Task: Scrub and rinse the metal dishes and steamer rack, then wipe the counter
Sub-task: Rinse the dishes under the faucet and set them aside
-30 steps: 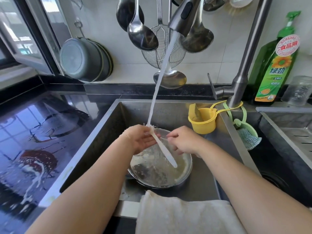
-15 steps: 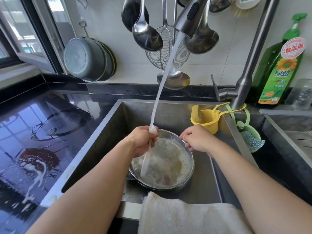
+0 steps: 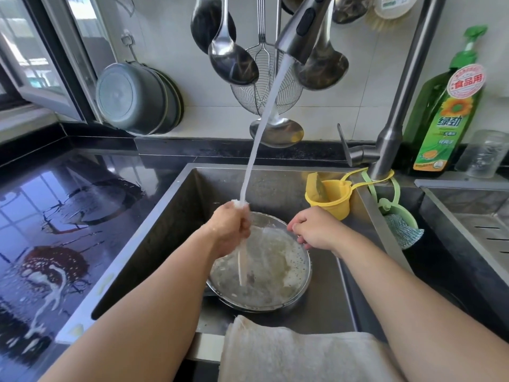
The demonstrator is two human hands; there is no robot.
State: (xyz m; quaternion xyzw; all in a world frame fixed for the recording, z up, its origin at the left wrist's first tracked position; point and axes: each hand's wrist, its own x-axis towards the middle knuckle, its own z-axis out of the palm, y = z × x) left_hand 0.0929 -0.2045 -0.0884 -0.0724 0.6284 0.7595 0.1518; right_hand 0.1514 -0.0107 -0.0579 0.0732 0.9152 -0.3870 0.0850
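The left hand [image 3: 230, 230] is held in the sink [image 3: 170, 216] with its fingers curled into a loose fist; the water stream [image 3: 257, 133] from the faucet head [image 3: 300, 31] strikes the top of its knuckles and runs off below them. Whether those fingers hold the rim of the metal dish [image 3: 275, 274] or only curl under the water cannot be told. The dish lies in the basin just below and between the fingers of both hands, wet, with water and foam spread across its inside. The right hand [image 3: 316, 230] sits at the dish's far right edge, fingers bent and pinching the rim, thumb side toward the left hand.

Beyond the right fingers, a yellow cup [image 3: 330, 202] hangs on the sink divider, with a green scrubber holder [image 3: 396, 221] farther right. A folded cloth [image 3: 297, 351] lies over the near sink edge, below both wrists. Left of the left fingers, the black counter [image 3: 55, 216] is wet with suds. A green soap bottle [image 3: 449, 114] stands by the faucet.
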